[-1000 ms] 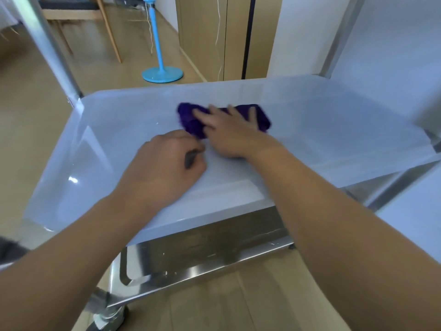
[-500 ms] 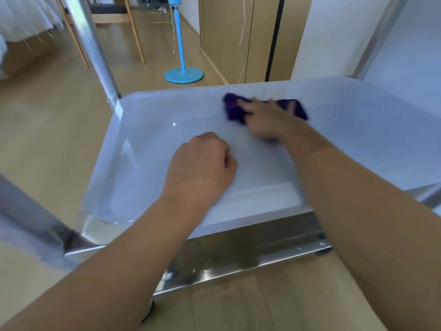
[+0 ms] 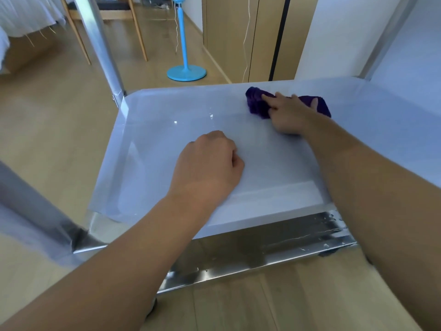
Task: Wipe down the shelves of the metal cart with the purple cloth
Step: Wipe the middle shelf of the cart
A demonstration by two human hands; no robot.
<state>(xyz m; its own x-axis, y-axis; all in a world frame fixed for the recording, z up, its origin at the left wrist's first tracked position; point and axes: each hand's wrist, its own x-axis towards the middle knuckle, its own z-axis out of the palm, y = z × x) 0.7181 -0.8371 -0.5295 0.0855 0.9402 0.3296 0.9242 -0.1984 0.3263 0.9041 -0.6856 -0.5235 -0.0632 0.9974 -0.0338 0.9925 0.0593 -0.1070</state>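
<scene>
The metal cart's shelf (image 3: 155, 130) looks pale and glossy and fills the middle of the head view. A crumpled purple cloth (image 3: 256, 107) lies near the shelf's far right edge. My right hand (image 3: 290, 117) presses flat on the cloth with its fingers spread straight over it and the thumb out on the right side. My left hand (image 3: 207, 166) rests on the shelf's near middle as a fist, with the fingers curled under and nothing visible in it. Part of the cloth is hidden under my right hand.
A shiny upright cart post (image 3: 105, 48) rises at the shelf's far left corner. A lower steel shelf (image 3: 262, 249) shows beneath the front edge. On the wooden floor beyond stand a blue fan stand (image 3: 186, 72), a wooden chair (image 3: 78, 32) and wooden cabinets (image 3: 226, 32).
My right hand has slid the purple cloth to the right along the far part of the shelf. My left fist stays on the shelf's near middle.
</scene>
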